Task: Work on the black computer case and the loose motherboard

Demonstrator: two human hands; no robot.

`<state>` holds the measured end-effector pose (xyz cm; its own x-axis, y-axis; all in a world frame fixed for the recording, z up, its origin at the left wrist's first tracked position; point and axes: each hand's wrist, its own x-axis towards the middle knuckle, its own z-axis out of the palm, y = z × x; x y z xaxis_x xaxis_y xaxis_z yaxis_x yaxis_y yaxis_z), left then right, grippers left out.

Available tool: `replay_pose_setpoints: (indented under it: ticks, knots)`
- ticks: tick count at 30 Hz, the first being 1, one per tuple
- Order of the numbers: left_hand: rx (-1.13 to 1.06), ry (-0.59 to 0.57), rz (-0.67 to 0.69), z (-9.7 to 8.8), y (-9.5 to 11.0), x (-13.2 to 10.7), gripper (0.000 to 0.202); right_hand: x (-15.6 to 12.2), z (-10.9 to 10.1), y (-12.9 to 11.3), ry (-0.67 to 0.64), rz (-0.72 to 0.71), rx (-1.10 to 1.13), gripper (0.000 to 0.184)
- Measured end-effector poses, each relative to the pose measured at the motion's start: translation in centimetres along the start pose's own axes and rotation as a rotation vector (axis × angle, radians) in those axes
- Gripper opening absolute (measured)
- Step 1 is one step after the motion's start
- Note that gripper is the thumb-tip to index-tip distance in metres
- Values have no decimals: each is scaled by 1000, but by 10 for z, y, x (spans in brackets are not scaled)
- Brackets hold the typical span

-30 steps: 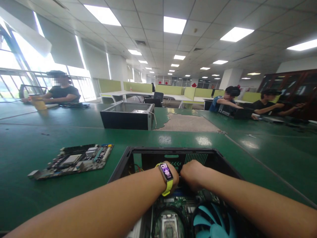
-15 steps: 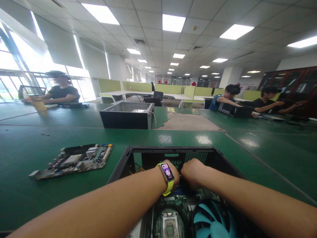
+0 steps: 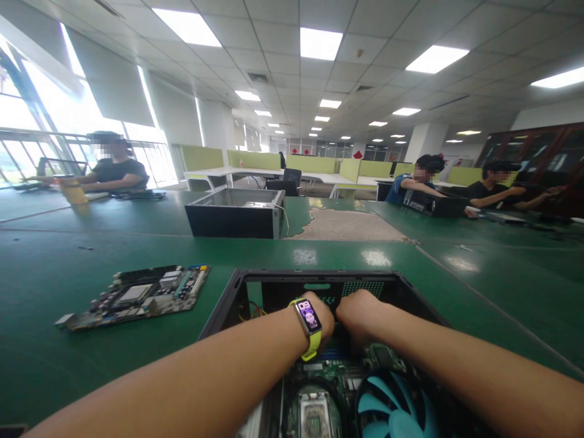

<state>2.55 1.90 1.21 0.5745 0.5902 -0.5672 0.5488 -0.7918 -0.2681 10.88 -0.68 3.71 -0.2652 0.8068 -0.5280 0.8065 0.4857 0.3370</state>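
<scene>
Head view: left hand [image 3: 325, 313] and right hand [image 3: 358, 316] side by side, nearly meeting, inside the far end of an open computer case [image 3: 319, 275] on the green table [image 3: 255, 254]. Step in hand looks like close two-handed work low in the case, beyond the fan [image 3: 396, 420]; next move probably calls for small, careful finger motion. Fingers hidden behind knuckles; cannot tell whether either hand grips anything. Fan cut off at bottom edge.

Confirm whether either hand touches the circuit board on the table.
No, the circuit board lies left of the near case; left hand and right hand are inside.
</scene>
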Motion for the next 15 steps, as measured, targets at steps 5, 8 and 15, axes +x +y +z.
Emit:
replay_pose_setpoints:
  ticks: [5,8,15]
  knots:
    - [-5,5,12,-1,2,-1,47,2,2,0,18,-3,22,58]
    - [4,21,20,0,4,-4,42,1,2,-2,14,-11,10,49]
    - [35,-3,86,-2,5,-9,38,3,4,-3,0,-21,-1,46]
